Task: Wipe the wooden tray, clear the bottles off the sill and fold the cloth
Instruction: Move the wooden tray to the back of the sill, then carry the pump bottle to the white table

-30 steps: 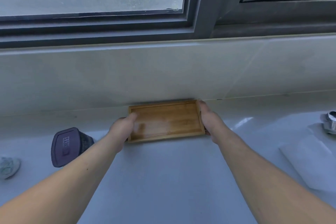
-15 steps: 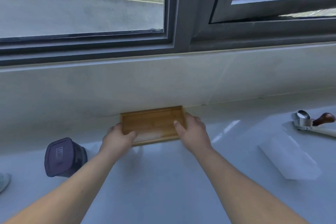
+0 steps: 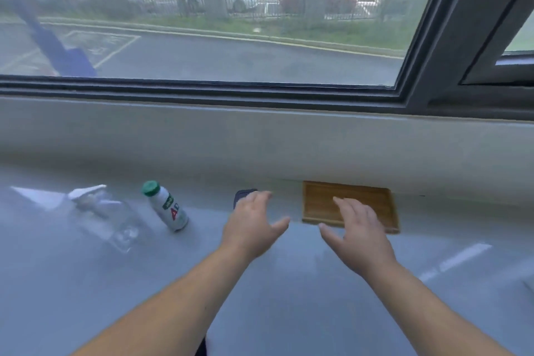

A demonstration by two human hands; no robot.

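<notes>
The wooden tray lies flat on the pale counter against the wall under the window. My right hand hovers over its near left part, fingers spread, holding nothing. My left hand is open too, left of the tray, in front of a dark purple container that it mostly hides. Further left stand a white bottle with a green cap and a clear spray bottle, both on the counter. No cloth shows in this view.
The pale counter stretches wide in front of me. A tiled ledge rises behind it up to the dark window frame. Something dark sits at the far right edge.
Both hands let go of the tray's ends and opened. The view swung left and up, bringing the two bottles into sight and losing the cloth and metal tool at right.
</notes>
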